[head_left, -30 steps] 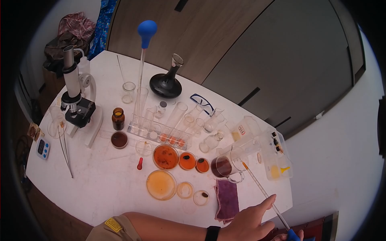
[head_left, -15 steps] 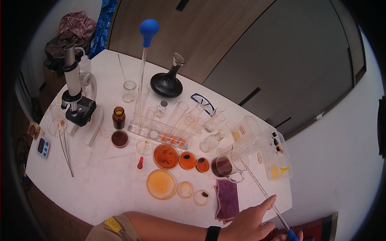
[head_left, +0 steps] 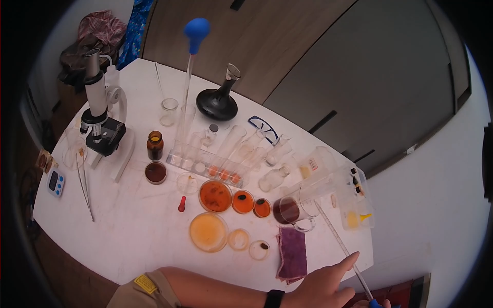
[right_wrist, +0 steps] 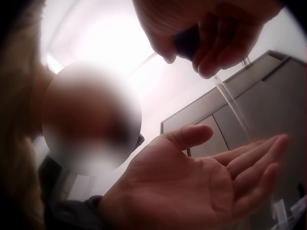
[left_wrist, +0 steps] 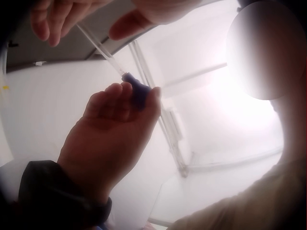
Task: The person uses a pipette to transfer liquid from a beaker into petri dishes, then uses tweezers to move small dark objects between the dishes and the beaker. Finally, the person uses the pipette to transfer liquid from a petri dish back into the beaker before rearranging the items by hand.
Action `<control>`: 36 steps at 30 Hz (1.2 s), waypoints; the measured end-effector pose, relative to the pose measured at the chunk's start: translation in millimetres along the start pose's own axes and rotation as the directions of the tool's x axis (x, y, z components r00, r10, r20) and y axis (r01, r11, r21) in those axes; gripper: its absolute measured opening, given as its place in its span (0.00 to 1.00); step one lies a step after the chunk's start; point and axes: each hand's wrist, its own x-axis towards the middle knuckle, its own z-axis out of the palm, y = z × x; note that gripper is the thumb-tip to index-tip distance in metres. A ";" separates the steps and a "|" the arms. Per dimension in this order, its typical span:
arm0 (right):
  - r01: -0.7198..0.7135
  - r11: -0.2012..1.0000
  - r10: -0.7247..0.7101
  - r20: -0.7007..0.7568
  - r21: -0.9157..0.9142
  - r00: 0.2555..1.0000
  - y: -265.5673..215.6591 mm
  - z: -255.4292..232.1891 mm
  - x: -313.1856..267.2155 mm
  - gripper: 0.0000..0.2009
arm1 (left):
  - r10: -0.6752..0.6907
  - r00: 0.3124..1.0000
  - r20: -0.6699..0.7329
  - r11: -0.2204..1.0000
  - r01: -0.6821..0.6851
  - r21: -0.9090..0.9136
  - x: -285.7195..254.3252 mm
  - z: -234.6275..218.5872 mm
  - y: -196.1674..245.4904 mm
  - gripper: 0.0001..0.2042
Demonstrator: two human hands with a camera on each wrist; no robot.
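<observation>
My right hand (left_wrist: 112, 136) grips the blue rubber bulb (left_wrist: 136, 91) of a long glass pipette; the head view catches only its fingers at the bottom edge. The pipette's glass tube (head_left: 336, 236) slants up and left, its tip overlapping the rim of a handled glass beaker (head_left: 304, 224) with dark red liquid (head_left: 286, 210). Beside the tube is my left hand (head_left: 323, 285), index finger stretched out along it. In the right wrist view this left hand (right_wrist: 187, 187) shows its palm, fingers straight, thumb apart.
A purple cloth (head_left: 292, 254) lies before the beaker. Petri dishes (head_left: 209, 232), orange and pale, stand left of it. Behind are a test tube rack (head_left: 205, 169), a dark round flask (head_left: 217, 105) and goggles (head_left: 263, 128). A microscope (head_left: 102, 115) stands left, a plastic box (head_left: 359, 205) right.
The amber colour in the pipette's tip has gone; the tube now looks clear. The hands and pipette sit slightly lower right in the view, which has shifted a little. My right hand still holds the bulb.
</observation>
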 end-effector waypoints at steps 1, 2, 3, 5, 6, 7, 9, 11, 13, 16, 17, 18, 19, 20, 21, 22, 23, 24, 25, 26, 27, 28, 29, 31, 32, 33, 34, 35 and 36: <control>-0.009 1.000 0.009 0.008 0.003 1.000 0.2 -2.2 1.9 0.29 | -0.006 1.000 -0.011 1.000 0.006 0.000 -0.9 0.7 2.5 0.34; 0.001 1.000 0.000 -0.011 0.020 1.000 -0.1 -4.3 4.0 0.29 | -0.010 1.000 0.008 0.999 0.010 -0.031 -1.7 0.3 8.2 0.35; 0.006 0.999 -0.005 -0.029 0.039 1.000 1.0 -5.9 5.8 0.28 | -0.016 1.000 0.022 0.998 0.017 -0.060 -3.1 -2.0 15.6 0.35; -0.055 0.993 0.055 0.010 0.105 0.998 -11.3 27.0 17.7 0.28 | -0.100 0.990 0.102 0.984 0.114 -0.140 -7.3 -6.2 26.1 0.37; -0.092 0.983 0.088 0.032 0.160 0.996 -8.8 24.3 20.0 0.27 | -0.047 0.996 0.081 0.990 0.058 -0.130 -10.5 -4.4 28.0 0.38; -0.128 0.969 0.119 0.055 0.210 0.991 7.3 -8.9 17.9 0.27 | 0.006 0.998 0.063 0.993 0.001 -0.120 -13.7 -2.5 29.5 0.39; -0.196 0.933 0.174 0.099 0.303 0.980 19.3 -26.1 22.5 0.27 | 0.047 0.998 0.044 0.992 -0.042 -0.115 -20.7 -1.7 34.0 0.41; -0.259 0.884 0.223 0.136 0.388 0.965 21.5 -20.4 29.2 0.26 | 0.032 0.999 0.037 0.983 -0.024 -0.181 -27.8 -4.2 42.7 0.43; -0.316 0.820 0.266 0.171 0.477 0.949 26.2 -20.4 33.4 0.26 | 0.002 0.999 0.041 0.990 0.004 -0.144 -35.3 -10.9 46.6 0.45; -0.372 0.765 0.290 0.234 0.526 0.928 30.5 -1.7 33.6 0.25 | -0.033 0.999 0.036 0.997 0.035 -0.063 -46.9 -26.7 50.0 0.45; -0.395 0.755 0.288 0.277 0.522 0.917 35.2 2.2 33.2 0.25 | -0.033 0.999 0.030 0.998 0.034 -0.059 -51.2 -30.5 49.2 0.45; -0.397 0.779 0.286 0.290 0.486 0.914 38.6 5.9 32.4 0.26 | -0.031 0.999 0.008 0.999 0.032 -0.020 -55.1 -34.4 46.8 0.45; -0.399 0.775 0.284 0.294 0.490 0.913 40.2 9.0 30.3 0.26 | -0.029 0.999 -0.015 0.999 0.029 0.017 -58.9 -38.4 44.1 0.45; -0.425 0.781 0.320 0.291 0.457 0.901 41.4 11.9 27.7 0.27 | -0.015 1.000 -0.028 0.999 0.016 0.040 -63.1 -42.1 41.1 0.45; -0.451 0.786 0.357 0.284 0.424 0.890 38.2 20.0 25.4 0.28 | -0.012 0.999 -0.032 0.999 0.013 0.042 -65.7 -44.4 38.1 0.45; -0.459 0.815 0.389 0.253 0.355 0.886 34.3 25.5 22.3 0.30 | -0.008 0.998 -0.057 0.999 0.011 0.040 -68.6 -46.1 35.2 0.45; -0.460 0.814 0.388 0.256 0.355 0.885 32.9 30.1 21.0 0.30 | -0.005 0.997 -0.082 0.999 0.008 0.037 -70.6 -48.1 32.7 0.45; -0.470 0.816 0.390 0.282 0.335 0.877 31.0 33.1 20.3 0.30 | -0.006 0.996 -0.085 0.999 0.009 0.033 -72.2 -49.5 31.0 0.45; -0.479 0.819 0.389 0.309 0.316 0.868 30.0 35.5 20.1 0.30 | -0.015 0.996 -0.086 0.999 0.018 0.028 -72.9 -50.6 29.4 0.45; -0.478 0.819 0.386 0.314 0.316 0.868 29.1 39.7 20.4 0.30 | -0.022 0.996 -0.087 0.999 0.024 0.025 -72.7 -52.2 27.6 0.45; -0.486 0.822 0.385 0.340 0.297 0.858 27.7 43.0 20.9 0.30 | -0.019 0.996 -0.090 1.000 0.021 0.022 -72.5 -52.5 24.5 0.45; -0.492 0.825 0.383 0.366 0.278 0.848 26.6 45.9 21.7 0.30 | -0.056 0.993 -0.101 0.998 0.056 -0.010 -72.0 -52.0 21.1 0.45; -0.491 0.826 0.379 0.370 0.277 0.848 26.1 49.0 21.9 0.30 | -0.093 0.990 -0.110 0.995 0.089 -0.043 -71.7 -52.1 19.8 0.45; -0.467 0.862 0.376 0.371 0.195 0.849 22.0 61.1 22.5 0.30 | -0.146 0.985 -0.087 0.987 0.139 -0.076 -70.0 -57.4 24.7 0.46; -0.466 0.863 0.374 0.376 0.193 0.848 21.5 65.0 23.5 0.30 | -0.202 0.977 -0.063 0.975 0.195 -0.104 -69.6 -59.4 27.2 0.48; -0.465 0.869 0.385 0.358 0.171 0.851 21.1 68.8 23.9 0.31 | -0.201 0.977 -0.067 0.975 0.193 -0.109 -70.3 -60.0 29.0 0.48; -0.464 0.873 0.396 0.339 0.148 0.853 20.7 73.0 24.2 0.33 | -0.196 0.977 -0.080 0.971 0.183 -0.151 -71.2 -60.2 30.7 0.47; -0.466 0.873 0.397 0.345 0.144 0.850 20.7 79.9 24.9 0.33 | -0.194 0.977 -0.092 0.966 0.173 -0.193 -72.1 -60.3 31.4 0.47; -0.450 0.883 0.406 0.264 0.134 0.875 20.2 89.0 25.9 0.31 | -0.194 0.976 -0.100 0.964 0.171 -0.206 -73.0 -60.6 31.3 0.47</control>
